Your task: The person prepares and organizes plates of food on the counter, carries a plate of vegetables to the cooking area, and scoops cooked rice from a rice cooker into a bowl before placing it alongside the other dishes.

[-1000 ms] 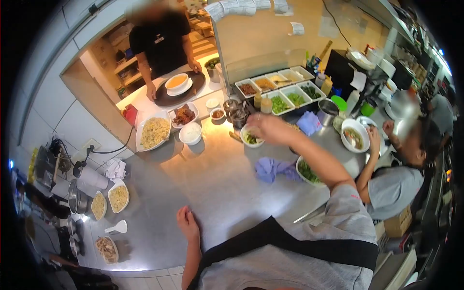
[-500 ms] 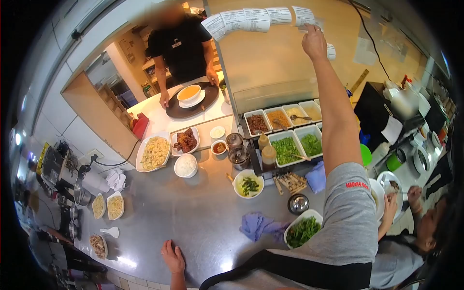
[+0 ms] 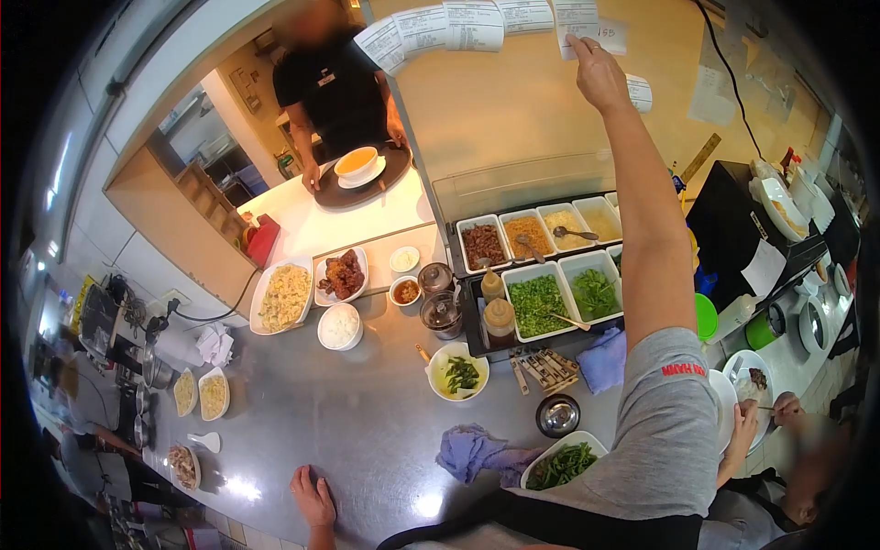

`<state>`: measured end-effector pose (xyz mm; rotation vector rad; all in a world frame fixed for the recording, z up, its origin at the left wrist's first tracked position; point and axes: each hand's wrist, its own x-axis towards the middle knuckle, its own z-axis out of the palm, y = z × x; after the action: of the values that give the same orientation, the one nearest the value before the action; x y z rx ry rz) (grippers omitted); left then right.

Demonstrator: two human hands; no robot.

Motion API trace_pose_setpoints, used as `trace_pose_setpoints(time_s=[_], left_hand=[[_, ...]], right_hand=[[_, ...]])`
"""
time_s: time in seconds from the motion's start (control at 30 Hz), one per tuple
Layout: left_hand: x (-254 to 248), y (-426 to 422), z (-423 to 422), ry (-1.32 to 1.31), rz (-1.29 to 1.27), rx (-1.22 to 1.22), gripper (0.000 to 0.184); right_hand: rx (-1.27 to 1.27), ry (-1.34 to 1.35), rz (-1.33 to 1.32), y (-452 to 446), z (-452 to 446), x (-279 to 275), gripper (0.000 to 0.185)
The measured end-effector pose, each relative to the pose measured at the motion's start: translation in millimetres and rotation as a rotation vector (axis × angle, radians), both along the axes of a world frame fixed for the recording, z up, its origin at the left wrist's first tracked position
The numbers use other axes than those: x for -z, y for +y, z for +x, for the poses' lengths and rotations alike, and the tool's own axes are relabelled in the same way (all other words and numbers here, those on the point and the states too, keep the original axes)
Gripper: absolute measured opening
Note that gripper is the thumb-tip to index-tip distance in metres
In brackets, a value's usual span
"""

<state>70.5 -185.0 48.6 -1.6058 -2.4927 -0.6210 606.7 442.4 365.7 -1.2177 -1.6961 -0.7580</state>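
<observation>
Pinching printed slip (image 3: 577, 16) at top of tan panel (image 3: 513, 119), beside row of similar slips (image 3: 472, 26), with right hand (image 3: 600, 78); resting left hand (image 3: 313, 497) on steel counter (image 3: 367, 394) with fingers loosely extended, well apart from crumpled purple cloth (image 3: 475, 454).

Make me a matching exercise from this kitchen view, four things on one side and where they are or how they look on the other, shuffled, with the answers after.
Things:
1. Right hand
2. Left hand
3. Crumpled cloth
4. Bowl on the dark tray

Places, colours and states:
A. Purple
B. Filled with something orange
C. Raised to a paper slip
D. Low at the steel counter, holding nothing

Pairs: 1-C, 2-D, 3-A, 4-B
</observation>
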Motion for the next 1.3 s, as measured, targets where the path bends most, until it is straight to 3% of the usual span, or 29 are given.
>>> trace_pose_setpoints(time_s=[0.5,0.8,1.2,1.3], left_hand=[[-2.1,0.7,-0.6,0.017,-0.010,0.006,0.042],[-0.5,0.0,-2.8,0.016,-0.001,0.009,0.042],[0.5,-0.3,-4.2,0.021,-0.016,0.002,0.044],[2.3,-0.8,-4.5,0.020,0.005,0.011,0.044]], right_hand=[[0.052,-0.099,-0.080,-15.1,-5.6,-1.5,0.056],[0.082,-0.002,-0.049,7.6,-4.4,-0.2,0.062],[0.081,0.007,-0.195,-7.6,-9.0,-10.6,0.064],[0.040,-0.074,-0.092,0.3,-3.5,3.0,0.060]])
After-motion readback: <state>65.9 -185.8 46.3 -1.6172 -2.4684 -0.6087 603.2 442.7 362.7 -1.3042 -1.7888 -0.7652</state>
